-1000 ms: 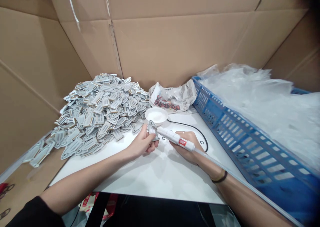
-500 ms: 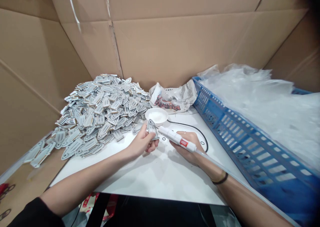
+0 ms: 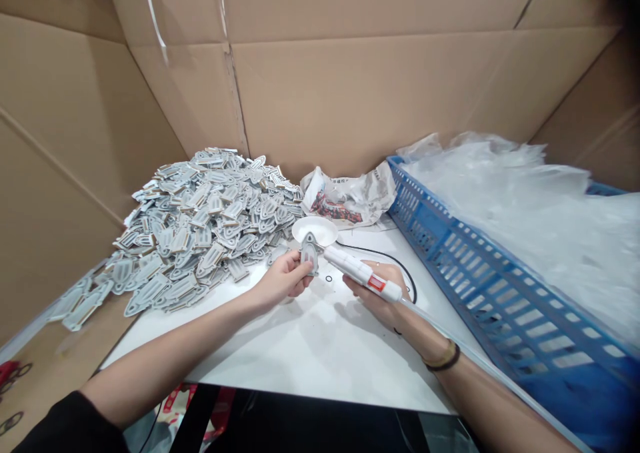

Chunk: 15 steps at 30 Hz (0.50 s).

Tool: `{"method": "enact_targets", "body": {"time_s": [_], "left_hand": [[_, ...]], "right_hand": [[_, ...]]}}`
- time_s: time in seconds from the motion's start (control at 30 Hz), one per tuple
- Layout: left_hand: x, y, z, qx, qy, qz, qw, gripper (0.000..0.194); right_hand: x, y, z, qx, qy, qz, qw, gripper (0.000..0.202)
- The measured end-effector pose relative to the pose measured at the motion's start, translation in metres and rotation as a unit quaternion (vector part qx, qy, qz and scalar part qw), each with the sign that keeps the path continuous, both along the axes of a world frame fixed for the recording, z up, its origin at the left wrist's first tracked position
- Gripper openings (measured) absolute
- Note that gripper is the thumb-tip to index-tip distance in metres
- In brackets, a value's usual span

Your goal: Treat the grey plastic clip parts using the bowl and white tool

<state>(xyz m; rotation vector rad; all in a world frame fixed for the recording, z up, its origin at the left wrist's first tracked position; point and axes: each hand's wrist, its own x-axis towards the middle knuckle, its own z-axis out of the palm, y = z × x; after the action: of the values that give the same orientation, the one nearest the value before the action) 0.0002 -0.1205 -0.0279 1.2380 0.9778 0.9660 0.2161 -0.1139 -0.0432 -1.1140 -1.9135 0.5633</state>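
Observation:
Between thumb and fingers, my left hand (image 3: 286, 278) pinches a small grey pointed part (image 3: 309, 256), its tip upward. My right hand (image 3: 379, 294) is wrapped round a white pen-like tool (image 3: 354, 269) with a red label and a hose or cable at its rear. The tool's thin tip points at the upper right side of the grey part; whether they touch I cannot tell. Just behind the part is a white round dish (image 3: 315, 230). A large pile of similar grey parts (image 3: 210, 220) lies to the left.
On the right stands a blue crate (image 3: 470, 266) with clear plastic bags (image 3: 530, 206). Crumpled printed paper (image 3: 350, 196) lies behind the dish. A black cord (image 3: 400, 263) curves beside my right hand. Small black rings (image 3: 329, 278) lie on the white table (image 3: 310, 346). Cardboard walls (image 3: 380, 93) surround it.
The grey part in my left hand has turned more upright and moved slightly right. My right hand and the tool have shifted slightly right.

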Motion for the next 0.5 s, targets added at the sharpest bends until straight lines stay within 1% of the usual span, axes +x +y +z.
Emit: {"method": "enact_targets", "body": {"time_s": [0.07, 0.13, 0.2, 0.27, 0.33, 0.43, 0.5], "left_hand": [[-0.002, 0.002, -0.001, -0.007, 0.021, 0.009, 1.000, 0.046], [-0.004, 0.003, -0.002, -0.001, 0.058, 0.026, 0.998, 0.040], [-0.006, 0.005, -0.003, 0.030, 0.096, 0.063, 0.993, 0.034], [-0.009, 0.009, -0.005, 0.069, 0.111, 0.107, 0.986, 0.029], [-0.012, 0.012, -0.008, 0.090, 0.100, 0.139, 0.981, 0.028], [-0.014, 0.017, -0.012, 0.092, 0.065, 0.156, 0.981, 0.028], [-0.013, 0.017, -0.011, 0.087, 0.043, 0.164, 0.982, 0.029]], "right_hand": [[0.001, 0.000, 0.001, -0.011, 0.022, -0.026, 0.999, 0.041], [0.003, 0.002, 0.001, -0.042, 0.045, -0.047, 0.997, 0.042], [0.005, 0.003, 0.002, -0.076, 0.071, -0.057, 0.993, 0.042], [0.006, 0.005, 0.002, -0.090, 0.084, -0.061, 0.990, 0.041], [0.007, 0.005, 0.002, -0.081, 0.076, -0.051, 0.993, 0.041], [0.005, 0.005, 0.001, -0.035, 0.030, -0.020, 0.999, 0.042], [0.003, 0.004, 0.002, -0.004, -0.010, 0.007, 1.000, 0.040]]}}
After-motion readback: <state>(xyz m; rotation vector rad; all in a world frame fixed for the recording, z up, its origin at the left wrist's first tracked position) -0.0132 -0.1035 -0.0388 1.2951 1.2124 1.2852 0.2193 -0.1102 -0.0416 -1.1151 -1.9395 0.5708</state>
